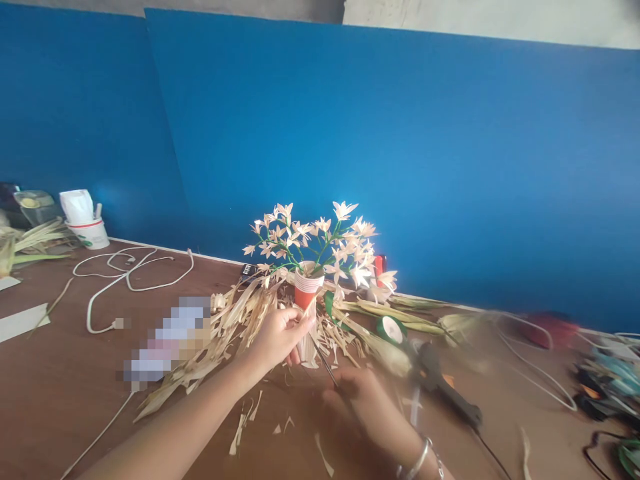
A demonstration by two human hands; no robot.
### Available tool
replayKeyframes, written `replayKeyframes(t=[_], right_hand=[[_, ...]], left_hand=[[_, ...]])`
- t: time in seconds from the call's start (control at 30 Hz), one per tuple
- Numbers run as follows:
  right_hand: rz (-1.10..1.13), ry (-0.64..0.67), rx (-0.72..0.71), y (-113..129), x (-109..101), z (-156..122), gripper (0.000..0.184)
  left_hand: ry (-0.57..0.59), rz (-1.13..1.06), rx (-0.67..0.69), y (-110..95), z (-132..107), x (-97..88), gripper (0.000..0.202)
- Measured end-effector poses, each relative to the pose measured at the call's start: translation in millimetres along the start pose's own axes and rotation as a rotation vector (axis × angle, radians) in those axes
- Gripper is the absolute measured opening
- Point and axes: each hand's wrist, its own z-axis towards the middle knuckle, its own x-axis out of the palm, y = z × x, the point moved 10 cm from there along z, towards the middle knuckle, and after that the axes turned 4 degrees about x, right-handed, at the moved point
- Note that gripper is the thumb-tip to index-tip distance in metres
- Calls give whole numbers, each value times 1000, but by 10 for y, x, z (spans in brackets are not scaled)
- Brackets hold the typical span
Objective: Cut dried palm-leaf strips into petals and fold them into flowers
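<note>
"Where was the left hand [286,337], and what did it hold?"

"It was near the middle of the brown wooden table [200,427]. Its fingertips were pinched together on a pale, thin strip of dry husk [307,347]."

"And the right hand [361,403]?"

"It lay at about four o'clock from the left one, blurred, and was closed on a slim dark metal tool [324,361]. The tool pointed to the strip, but I could not tell if they touched."

"What stood near them?"

"At one o'clock from the left hand stood an orange-and-white stack of paper cups [309,297], upright, with green-stemmed, cream-coloured husk flowers [343,251] spreading from its top. At ten o'clock lay a loose heap of straw-coloured husks [240,319]."

"And around the right hand?"

"At one o'clock from it was a round green tape roll with a white centre [393,330]. At three o'clock lay a black glue gun [445,387], also blurred."
</note>
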Motion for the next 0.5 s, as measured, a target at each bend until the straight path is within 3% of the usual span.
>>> replayKeyframes(t=[0.2,0.5], right_hand=[[14,-1,-11,-36,-15,10,26],[-39,128,47,-98,129,-23,22]], left_hand=[[24,24,20,-38,-1,18,37],[-65,38,37,3,11,-70,32]])
